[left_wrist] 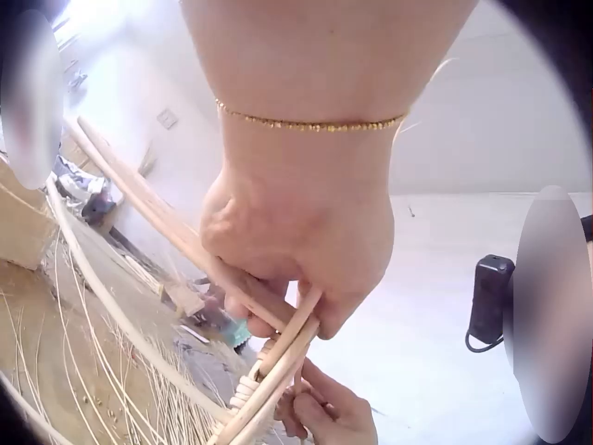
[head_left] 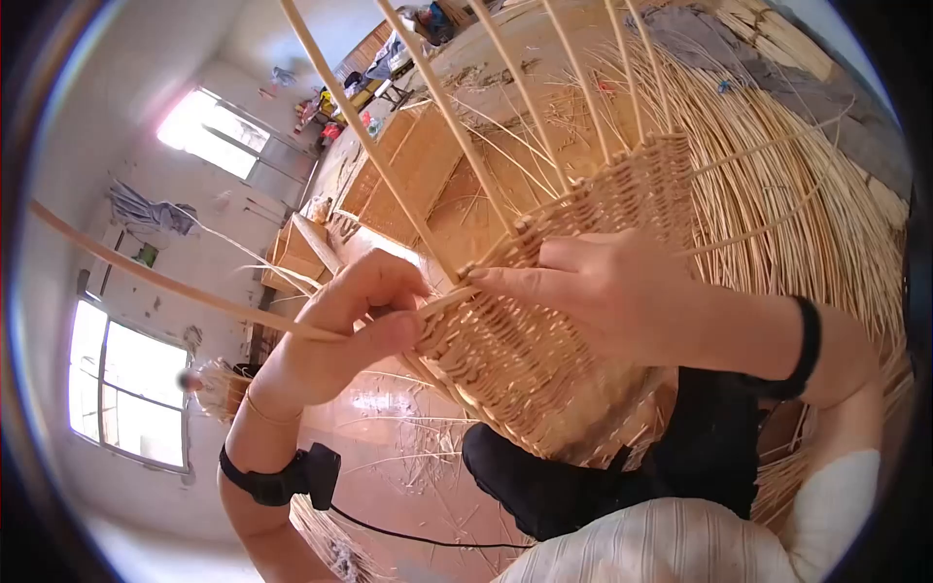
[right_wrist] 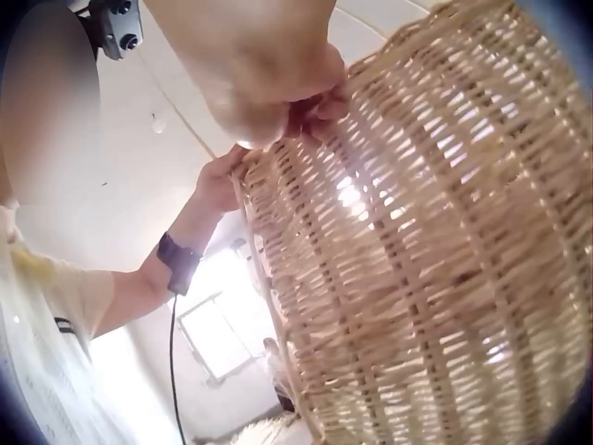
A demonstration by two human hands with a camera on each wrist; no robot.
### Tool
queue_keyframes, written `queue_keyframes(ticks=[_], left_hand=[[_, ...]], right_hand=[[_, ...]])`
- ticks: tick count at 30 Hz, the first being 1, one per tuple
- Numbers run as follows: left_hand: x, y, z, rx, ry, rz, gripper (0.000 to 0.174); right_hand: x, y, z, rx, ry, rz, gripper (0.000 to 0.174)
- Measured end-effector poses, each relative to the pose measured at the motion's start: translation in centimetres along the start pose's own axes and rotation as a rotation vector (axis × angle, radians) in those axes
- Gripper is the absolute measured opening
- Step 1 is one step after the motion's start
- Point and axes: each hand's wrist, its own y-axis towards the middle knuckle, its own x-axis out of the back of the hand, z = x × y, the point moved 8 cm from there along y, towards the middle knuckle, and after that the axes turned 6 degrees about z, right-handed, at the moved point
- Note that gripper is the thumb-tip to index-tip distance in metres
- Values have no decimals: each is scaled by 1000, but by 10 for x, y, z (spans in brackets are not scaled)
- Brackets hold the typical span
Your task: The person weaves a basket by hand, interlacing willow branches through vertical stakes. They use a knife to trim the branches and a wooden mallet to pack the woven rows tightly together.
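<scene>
A woven wicker basket [head_left: 525, 360] leans across the person's lap, with long bare stakes [head_left: 449, 126] rising from its edge. At one corner the left hand [head_left: 340, 330] grips a thick wicker rod [head_left: 175, 277] whose free length runs out to the left. In the left wrist view that hand's thumb and fingers close round the rod beside the wrapped corner [left_wrist: 246, 394]. The right hand [head_left: 622, 296] pinches the basket's edge close by, its index finger laid along the top toward the corner. The right wrist view shows its fingers [right_wrist: 320, 111] bent over the weave.
A large heap of loose wicker rods [head_left: 777, 185] spreads at the right. Beyond the basket stands a wooden board or box [head_left: 408, 175]. Cut scraps [head_left: 428, 447] litter the floor, and a cable [head_left: 428, 537] hangs from the left wrist device.
</scene>
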Motion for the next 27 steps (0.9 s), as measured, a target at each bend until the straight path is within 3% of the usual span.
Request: queue_keyframes(ticks=[2, 3, 5, 6, 9, 11, 14, 21, 27], left_hand=[[6, 6, 0, -62, 53, -7, 27], [2, -3, -25, -73, 155, -39, 27], [-4, -4, -22, -54, 98, -119, 21], [-13, -2, -16, -52, 83, -110, 21], [-10, -4, -12, -68, -22, -238, 18], [-8, -4, -7, -27, -120, -309, 15], [-9, -3, -3, -13, -158, -316, 14], [-14, -1, -11, -75, -144, -356, 9], [-26, -7, -25, -97, -110, -368, 6]], right_hand=[[-8, 4, -3, -121, 43, -60, 54], [-5, -1, 3, -82, 19, -157, 54], [12, -19, 9, -18, 135, -572, 37], [7, -19, 10, -30, 139, -559, 37], [17, -16, 5, 8, 253, -771, 27], [19, -14, 0, -22, 301, -796, 11], [20, -11, 0, -46, 292, -794, 7], [32, -8, 7, 14, 158, -729, 9], [46, 9, 47, -22, -283, -336, 15]])
